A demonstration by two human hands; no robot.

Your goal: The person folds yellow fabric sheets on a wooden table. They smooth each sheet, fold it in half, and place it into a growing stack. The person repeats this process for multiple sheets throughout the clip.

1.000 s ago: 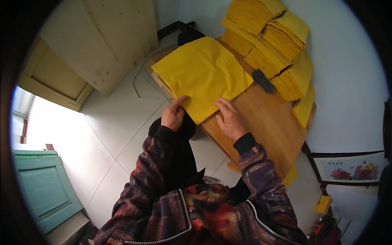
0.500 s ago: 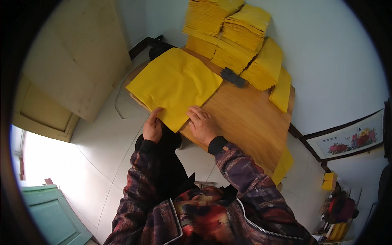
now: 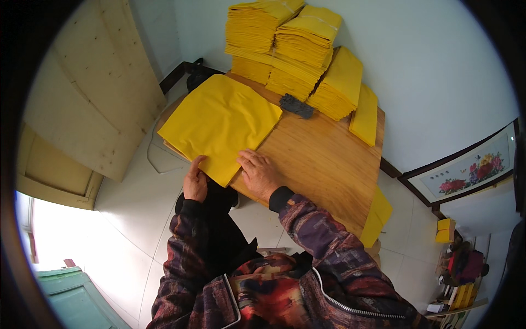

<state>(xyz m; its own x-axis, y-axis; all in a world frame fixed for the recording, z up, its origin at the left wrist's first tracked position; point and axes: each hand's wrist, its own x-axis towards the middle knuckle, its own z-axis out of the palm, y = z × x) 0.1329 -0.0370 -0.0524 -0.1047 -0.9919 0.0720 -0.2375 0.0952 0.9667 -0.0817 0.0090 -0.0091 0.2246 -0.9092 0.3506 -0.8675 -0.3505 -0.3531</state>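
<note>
A large, roughly square yellow cloth-like piece (image 3: 219,118) lies slightly wrinkled at the left end of the wooden table (image 3: 315,159), its near corner reaching past the table edge. At its near left edge is my left hand (image 3: 195,183), a digit on top and the other fingers partly hidden below, closed on the edge. My right hand (image 3: 261,174) rests at the near right edge of the piece, fingers stretched out over its border. Whether the yellow piece is one layer or several, I cannot tell.
Tall stacks of folded yellow pieces (image 3: 301,41) stand at the table's far side against the wall. A dark grey bundle (image 3: 296,106) lies before them. More yellow pieces (image 3: 377,216) show by the right edge. Boards (image 3: 90,82) lean at left; a framed flower picture (image 3: 466,170) stands right.
The whole view has shifted a little, with the table and stacks now further left in it. Both hands keep nearly the same places on the yellow piece.
</note>
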